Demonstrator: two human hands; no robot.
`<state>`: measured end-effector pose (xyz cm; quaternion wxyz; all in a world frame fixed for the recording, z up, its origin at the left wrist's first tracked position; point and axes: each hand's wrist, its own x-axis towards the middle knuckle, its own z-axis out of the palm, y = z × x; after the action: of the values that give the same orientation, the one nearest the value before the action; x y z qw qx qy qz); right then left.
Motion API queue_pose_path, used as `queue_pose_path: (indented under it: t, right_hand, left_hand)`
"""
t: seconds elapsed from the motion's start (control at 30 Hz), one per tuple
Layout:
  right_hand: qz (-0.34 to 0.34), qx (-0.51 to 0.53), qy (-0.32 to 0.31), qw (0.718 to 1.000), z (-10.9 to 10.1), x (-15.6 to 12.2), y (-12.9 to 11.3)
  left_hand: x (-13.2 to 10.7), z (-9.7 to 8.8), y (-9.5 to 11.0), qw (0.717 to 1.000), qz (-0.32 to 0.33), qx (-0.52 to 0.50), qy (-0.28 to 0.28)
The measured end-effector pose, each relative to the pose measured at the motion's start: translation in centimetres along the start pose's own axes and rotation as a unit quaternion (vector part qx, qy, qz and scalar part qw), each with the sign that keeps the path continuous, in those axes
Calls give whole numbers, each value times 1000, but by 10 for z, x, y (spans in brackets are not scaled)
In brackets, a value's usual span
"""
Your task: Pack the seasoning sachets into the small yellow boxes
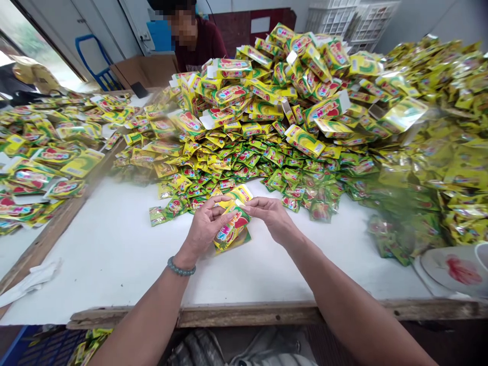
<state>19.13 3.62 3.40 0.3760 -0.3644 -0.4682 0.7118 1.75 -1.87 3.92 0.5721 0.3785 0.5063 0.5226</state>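
Note:
My left hand [206, 223] and my right hand [271, 216] meet over the white table [114, 254], both closed on one small yellow carton [233, 219] printed with red and green. The left hand grips its lower body; the right hand's fingers pinch its upper flap. A beaded bracelet [180, 268] sits on my left wrist. Just behind the hands begins a big heap of small green and yellow sachets [244, 162], topped with folded yellow cartons [232, 94].
More sachets pile up at the right [438, 152] and on a second table at the left [41, 152]. A person [196, 40] sits at the far side. A white plate with a red flower [457, 267] lies at the right edge. The table has a wooden front rim [244, 314].

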Motion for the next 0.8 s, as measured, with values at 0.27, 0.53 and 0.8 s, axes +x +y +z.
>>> queue_pose_path:
  t: [0.27, 0.53, 0.8]
  right_hand:
    - [-79, -62, -32, 994, 7, -10, 6]
    - [-233, -242, 40, 941, 32, -18, 18]
    - [-142, -298, 160, 930, -11, 3, 8]
  left_hand:
    - [-3, 0, 5, 998, -13, -59, 26]
    - [-3, -3, 6, 990, -26, -125, 55]
    - [-27, -40, 61, 979, -51, 194, 38]
